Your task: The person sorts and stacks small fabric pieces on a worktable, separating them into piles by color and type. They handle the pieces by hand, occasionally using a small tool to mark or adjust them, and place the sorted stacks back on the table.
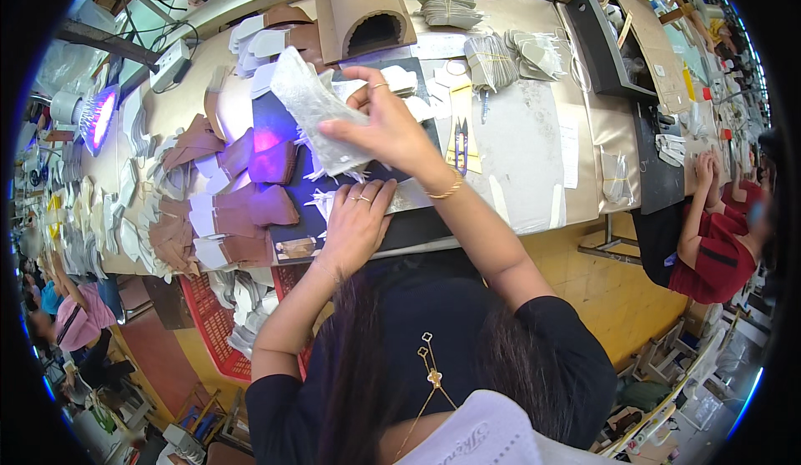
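Observation:
My right hand (390,131) is raised over the work table, gripping a pale grey, slightly fuzzy cut piece of material (310,110) between thumb and fingers. The piece tilts up toward the far left. Below it, my left hand (357,221) lies palm down at the near side of a dark board (400,233), fingers stretched out, with nothing visibly held. White frayed strips (322,201) stick out beside its fingers. Brown and white cut pieces (242,211) lie in overlapping rows to the left of both hands.
A brown arched block (365,10) stands at the back, near bundled grey pieces (491,60). Thread snips (460,144) lie right of my right hand. A lit lamp (98,120) stands at left, a red basket (219,331) below the table edge. Another person (722,244) sits at right.

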Tool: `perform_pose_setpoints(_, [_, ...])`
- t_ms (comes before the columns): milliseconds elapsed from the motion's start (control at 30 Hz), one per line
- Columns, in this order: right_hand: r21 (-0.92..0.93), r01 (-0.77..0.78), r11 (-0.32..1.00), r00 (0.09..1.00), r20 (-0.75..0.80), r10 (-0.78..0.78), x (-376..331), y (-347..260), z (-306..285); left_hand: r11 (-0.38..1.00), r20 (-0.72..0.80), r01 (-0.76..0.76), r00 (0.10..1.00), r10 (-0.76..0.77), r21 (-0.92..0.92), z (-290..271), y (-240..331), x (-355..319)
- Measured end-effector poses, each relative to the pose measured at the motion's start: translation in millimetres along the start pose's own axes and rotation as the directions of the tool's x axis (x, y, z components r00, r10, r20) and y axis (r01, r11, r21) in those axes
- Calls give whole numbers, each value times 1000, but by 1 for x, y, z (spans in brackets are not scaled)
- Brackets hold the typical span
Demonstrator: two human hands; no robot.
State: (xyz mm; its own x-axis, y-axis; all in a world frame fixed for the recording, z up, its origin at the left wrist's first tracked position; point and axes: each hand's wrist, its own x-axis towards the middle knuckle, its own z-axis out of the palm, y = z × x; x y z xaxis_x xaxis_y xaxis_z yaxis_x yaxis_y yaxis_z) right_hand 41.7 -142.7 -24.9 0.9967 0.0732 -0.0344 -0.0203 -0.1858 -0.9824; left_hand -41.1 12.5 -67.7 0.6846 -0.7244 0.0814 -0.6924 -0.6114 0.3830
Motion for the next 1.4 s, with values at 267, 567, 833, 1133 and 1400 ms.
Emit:
perform_pose_setpoints(267, [371,32,928,957,-278,79,-116,32,-155,1000,37,-23,999,22,19,0,-5,1])
perform_pose_setpoints(567, [-415,-711,568,618,-754,223,-177,101,-186,996,43,12,999,-16,88,-4,2,4])
perform_pose_setpoints(833, [-450,-281,848,915,-393,95,-85,67,-104,998,-59,50,997,-48,43,-1,21,3])
perform_pose_setpoints(1133, [-215,-532,819,844,-207,494,-47,73,-76,994,-79,100,992,-97,37,2,31,-11])
perform_pose_setpoints(1400, [217,-24,976,907,-406,112,-61,76,-106,999,-197,35,980,-32,8,-3,22,-5])
